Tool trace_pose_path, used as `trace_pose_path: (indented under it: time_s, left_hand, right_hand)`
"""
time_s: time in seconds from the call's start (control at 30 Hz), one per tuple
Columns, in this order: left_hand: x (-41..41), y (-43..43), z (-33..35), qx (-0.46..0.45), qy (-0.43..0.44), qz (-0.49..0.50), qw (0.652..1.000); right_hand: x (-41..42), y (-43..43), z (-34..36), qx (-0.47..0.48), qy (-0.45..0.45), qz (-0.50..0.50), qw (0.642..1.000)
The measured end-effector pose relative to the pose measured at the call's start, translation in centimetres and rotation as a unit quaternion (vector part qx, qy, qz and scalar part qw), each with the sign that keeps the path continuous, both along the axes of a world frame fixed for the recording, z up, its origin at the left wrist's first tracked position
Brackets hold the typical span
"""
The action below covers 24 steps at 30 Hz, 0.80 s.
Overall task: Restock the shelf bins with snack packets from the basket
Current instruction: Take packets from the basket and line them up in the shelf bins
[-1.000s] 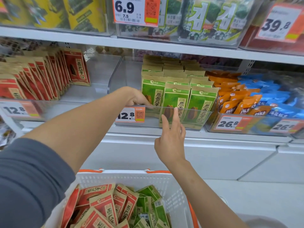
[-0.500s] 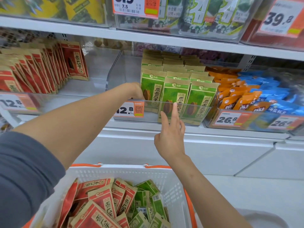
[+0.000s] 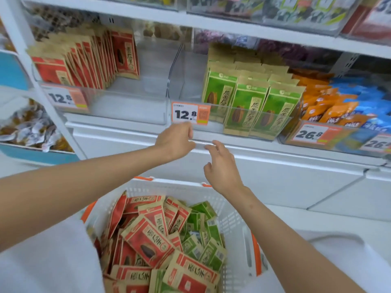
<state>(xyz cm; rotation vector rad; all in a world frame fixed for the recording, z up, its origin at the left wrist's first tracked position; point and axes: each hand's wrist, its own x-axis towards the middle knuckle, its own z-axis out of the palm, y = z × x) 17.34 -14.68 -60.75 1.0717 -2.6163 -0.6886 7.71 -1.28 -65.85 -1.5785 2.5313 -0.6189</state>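
A white basket [image 3: 237,225] with orange trim stands below me, filled with red packets [image 3: 148,235] and green packets [image 3: 203,244]. On the shelf, a clear bin [image 3: 213,127] holds rows of upright green packets [image 3: 249,106] on its right side; its left side is bare. Another clear bin [image 3: 127,102] to the left holds red packets [image 3: 88,64] leaning at its left. My left hand [image 3: 176,140] hovers just below the 12.8 price tag [image 3: 190,113], fingers loosely curled, holding nothing. My right hand [image 3: 221,166] hangs in front of the shelf edge, fingers relaxed and empty.
Orange packets [image 3: 323,111] and blue packets [image 3: 372,102] fill the bin to the right, tagged 26.8. An upper shelf [image 3: 211,22] carries more bins overhead. White cabinet fronts [image 3: 275,178] run below the shelf. A blue-edged rack [image 3: 31,132] of wrapped snacks stands at left.
My left hand has come out of the green packet bin and dropped below its front edge. My right hand has lowered from the bin front. The view tilted downward toward the basket.
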Motion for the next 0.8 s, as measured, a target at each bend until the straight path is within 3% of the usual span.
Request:
trace_pose_path:
  time_s: [0.17,0.3,0.5,0.63,0.8]
  left_hand:
    - [5.9,-0.8,-7.1,0.124,-0.142,-0.032,0.982]
    - [7.8,-0.9,-10.7,0.122,-0.259,-0.080,0.955]
    - [8.3,-0.4,-12.8,0.122,-0.310,-0.127,0.934]
    - [8.7,-0.4,-13.4,0.125,-0.322,-0.134,0.929]
    - [7.9,0.3,-13.2,0.129,-0.322,-0.150,0.926]
  right_hand:
    - [0.7,0.2,-4.9,0.187,-0.063,0.041,0.980]
    - [0.3,1.9,-11.3,0.319,-0.136,0.021,0.938]
    - [-0.3,5.9,-20.4,0.454,-0.189,-0.045,0.870]
    - [2.1,8.2,-23.8,0.474,-0.243,-0.057,0.845]
    - [2.7,9.1,-23.5,0.424,-0.171,-0.130,0.880]
